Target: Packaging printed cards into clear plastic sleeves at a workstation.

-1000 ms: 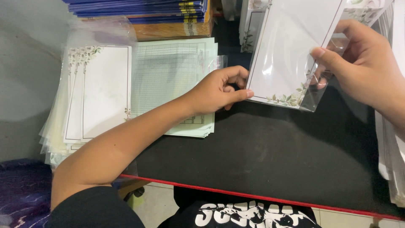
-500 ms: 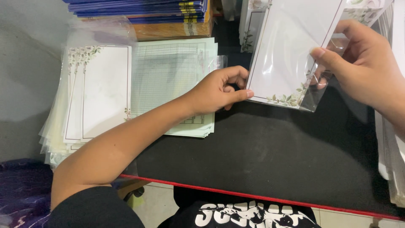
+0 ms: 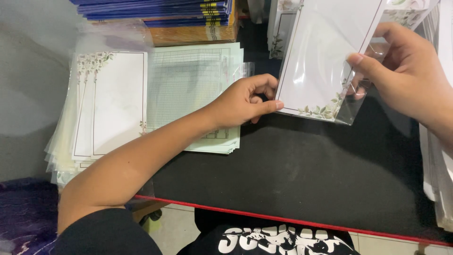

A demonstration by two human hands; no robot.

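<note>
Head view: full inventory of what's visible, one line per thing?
bordered sheet in clear sleeve: one, white with floral corner, held up at centre right
bordered sheets stack: one pile, white, sleeved, left on table
grid sheets stack: one pile, pale green, centre left
books stack: one pile, blue, top
sleeved stack: one pile, white, right edge
table: one, black top, red edge
left hand: fingers pinch sheet's lower left corner
right hand: fingers grip sleeve's right edge
</note>
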